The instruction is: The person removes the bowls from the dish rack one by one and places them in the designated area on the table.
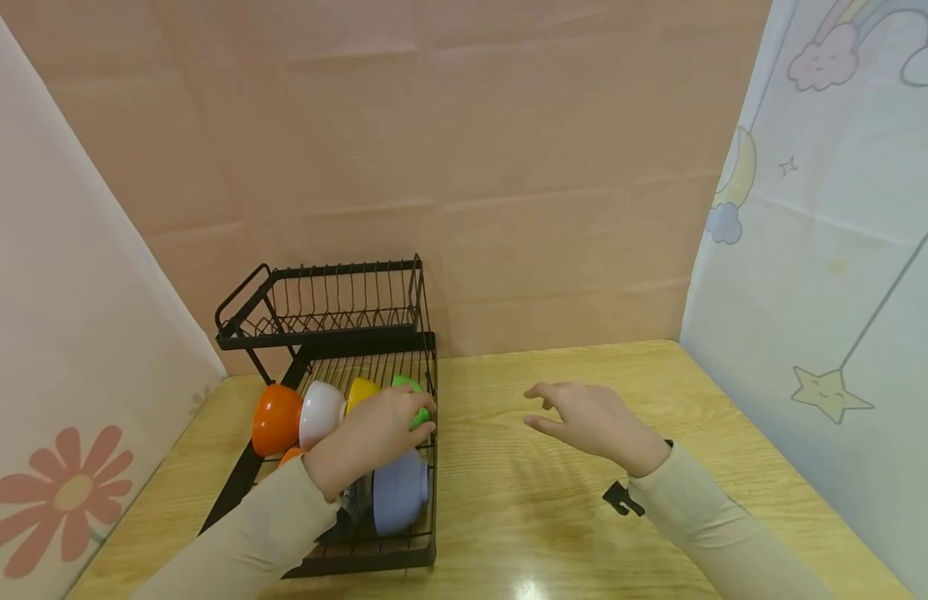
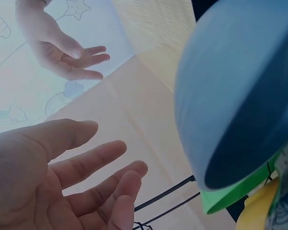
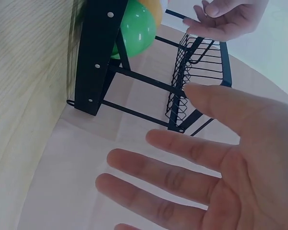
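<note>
My left hand (image 1: 377, 429) hovers above the lower tier of a black dish rack (image 1: 358, 560), its fingers loosely bent and nothing in them. Under and beside it, a blue bowl (image 1: 398, 493) rests on its side; the same blue bowl (image 2: 225, 86) fills the right of the left wrist view. Behind the hand stands a green bowl (image 1: 406, 383), partly covered by it, beside a yellow bowl (image 1: 362, 390). Over the bare table to the right, my right hand (image 1: 594, 421) is raised with its fingers spread and the palm bare in the right wrist view.
A white bowl (image 1: 320, 412) and an orange bowl (image 1: 275, 421) continue the back row leftward. Another orange bowl (image 1: 289, 454) and a dark patterned bowl (image 1: 353, 508) are mostly hidden by my left arm. The upper rack basket (image 1: 343, 308) overhangs the back. Wooden table (image 1: 509, 517) extends rightward.
</note>
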The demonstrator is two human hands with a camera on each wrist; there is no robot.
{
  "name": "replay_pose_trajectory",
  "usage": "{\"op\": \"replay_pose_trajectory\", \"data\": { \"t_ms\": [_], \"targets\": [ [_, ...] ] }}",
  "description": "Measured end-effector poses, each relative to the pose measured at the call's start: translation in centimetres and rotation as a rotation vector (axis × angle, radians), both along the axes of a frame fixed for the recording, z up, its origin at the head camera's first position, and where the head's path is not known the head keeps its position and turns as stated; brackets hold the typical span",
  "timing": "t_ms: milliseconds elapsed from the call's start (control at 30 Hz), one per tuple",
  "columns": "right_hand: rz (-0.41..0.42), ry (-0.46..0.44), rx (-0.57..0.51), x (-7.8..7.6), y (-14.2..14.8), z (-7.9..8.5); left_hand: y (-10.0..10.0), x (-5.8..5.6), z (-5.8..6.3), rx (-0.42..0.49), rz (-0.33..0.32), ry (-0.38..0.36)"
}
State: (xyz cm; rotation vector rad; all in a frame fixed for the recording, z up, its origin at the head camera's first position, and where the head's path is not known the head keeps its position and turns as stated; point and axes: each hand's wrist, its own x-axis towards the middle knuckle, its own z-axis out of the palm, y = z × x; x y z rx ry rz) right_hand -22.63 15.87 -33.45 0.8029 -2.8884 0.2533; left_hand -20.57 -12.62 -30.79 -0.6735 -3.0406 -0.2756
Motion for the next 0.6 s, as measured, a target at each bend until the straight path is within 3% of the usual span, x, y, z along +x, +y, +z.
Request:
{"op": "replay_pose_trajectory", "data": {
  "t_ms": [300, 600],
  "targets": [
    [-0.009, -0.046, -0.003, -0.1, 0.1, -0.3, -0.6, 0.0, 0.1, 0.008, 0.088, -0.108],
    [-0.009, -0.051, 0.002, -0.3, 0.3, -0.7, -1.4, 0.5, 0.0, -0.123, 0.156, -0.031]
  ]
}}
